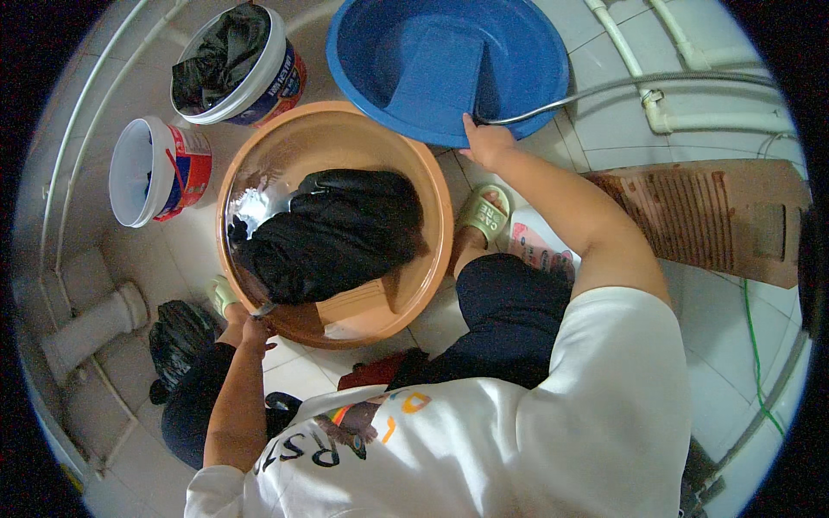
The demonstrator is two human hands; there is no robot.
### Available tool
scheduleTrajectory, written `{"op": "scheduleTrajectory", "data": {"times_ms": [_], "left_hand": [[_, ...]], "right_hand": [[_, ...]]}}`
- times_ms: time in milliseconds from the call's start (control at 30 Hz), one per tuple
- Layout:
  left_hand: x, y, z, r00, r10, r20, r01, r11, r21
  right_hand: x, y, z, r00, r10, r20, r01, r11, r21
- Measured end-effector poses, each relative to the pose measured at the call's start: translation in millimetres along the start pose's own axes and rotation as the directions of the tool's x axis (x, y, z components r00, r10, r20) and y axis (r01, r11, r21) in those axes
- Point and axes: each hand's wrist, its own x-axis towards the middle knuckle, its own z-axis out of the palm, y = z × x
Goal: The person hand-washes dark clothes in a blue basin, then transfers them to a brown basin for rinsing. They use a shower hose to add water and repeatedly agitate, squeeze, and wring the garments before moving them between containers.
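A large orange basin stands between my feet with water in it. Dark wet clothing lies bunched in the water, over part of a ribbed washboard surface moulded into the basin. My left hand is closed at the basin's near-left rim, its fingers partly hidden beneath. Farther off, to the right, my right hand grips the near rim of a blue basin, which overlaps the orange one's far edge. A grey flexible hose runs over the blue rim beside that hand, its end inside.
Two buckets stand at the left: one holds dark cloth, and a smaller white bucket is nearer. A wooden washboard and a white-and-pink package lie right. White pipes line the wall; a black plastic bag sits left.
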Motion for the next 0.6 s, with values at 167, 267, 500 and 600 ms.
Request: {"op": "scheduleTrajectory", "data": {"times_ms": [167,267,500,600], "left_hand": [[13,-10,-1,0.993,0.111,-0.032,-0.1,0.963,0.251],[-3,3,-3,0.993,0.085,0.08,-0.101,0.972,0.211],[-18,28,2,0.979,0.178,-0.102,-0.16,0.973,0.164],[9,33,-3,0.801,0.458,-0.386,-0.335,0.876,0.346]], "right_hand": [[-3,38,18,0.979,0.179,0.096,-0.185,0.981,0.058],[-33,63,4,0.999,-0.019,0.028,0.024,0.98,-0.197],[-22,73,12,0.99,0.022,0.14,0.026,0.945,-0.326],[-33,61,6,0.996,0.069,0.052,-0.044,0.927,-0.371]]}}
